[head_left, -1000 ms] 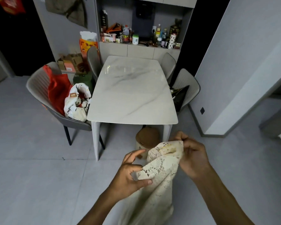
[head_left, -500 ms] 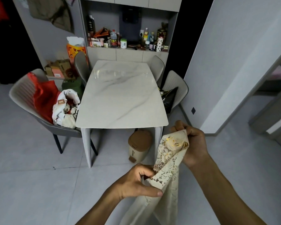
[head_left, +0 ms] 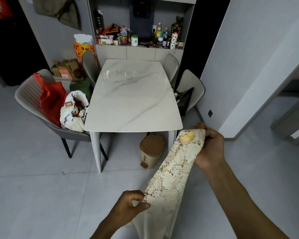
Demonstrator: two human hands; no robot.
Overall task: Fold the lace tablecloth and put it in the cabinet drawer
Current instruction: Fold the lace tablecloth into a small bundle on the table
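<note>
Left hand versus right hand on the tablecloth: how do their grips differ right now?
The right hand is raised near the table's front corner, while the left hand sits lower and closer to the person. The right hand bunches the top end of the lace tablecloth in a closed fist; the left hand only pinches its edge between thumb and fingers. Both hold the same cloth in mid-air, stretched between them, the rest hanging down.

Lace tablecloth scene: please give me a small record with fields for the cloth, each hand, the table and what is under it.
cloth: lace tablecloth, held in the air, hanging down
right hand: grips its upper end
left hand: pinches its edge lower down
table: marble dining table, top bare
under table: small brown-lidded bin on the floor
</note>
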